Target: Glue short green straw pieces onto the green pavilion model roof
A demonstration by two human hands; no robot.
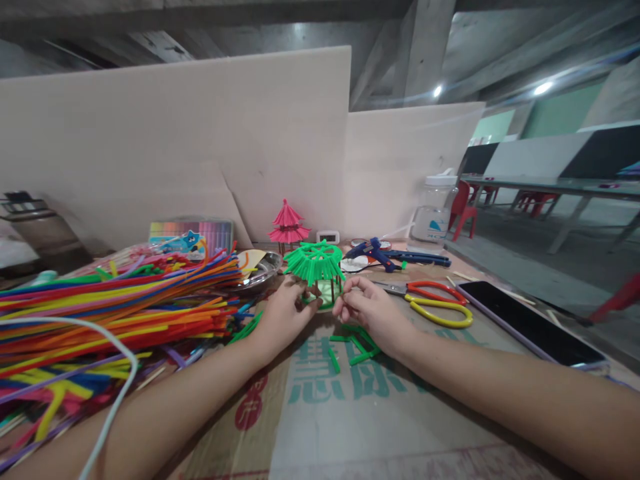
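Green model (315,263) = frame centre, upright: fringed green roof on thin brown posts, pale round base. L hand (293,307) at its lower left, fingers bent, thumb toward the posts — narrow gap, fingertips partly lost against posts/base, so can't tell if it's gripping or just touching. R hand (367,307) just right of model, fingertips bunched nearly closed; can't tell if anything's pinched in there. Left part of base hidden behind L hand.

Loose green pieces (334,360) on cardboard (310,433) below centre, some partly covered by R hand/wrist. Printed characters on the cardboard, partly blocked by R forearm. Both forearms cut off at frame bottom/right.

Left side: big pile of multicolour fuzzy sticks (125,287), cut off at L edge; white cable (123,343) loops over it, crosses L forearm, exits bottom. Marker box (193,237) behind, lower part hidden by pile. Metal bowl (270,267) partly hidden too. Dark bottle (45,233) at far left, blurry.

Behind model, pink model (289,223) — its lower bit blocked by the green roof. Right of centre: blue glue gun (370,252), scissors (440,307) w/ red + yellow handles, blade tips behind R hand. Phone (530,320) mid-right, screen dark. Clear jug (431,213) above, lettering unreadable.
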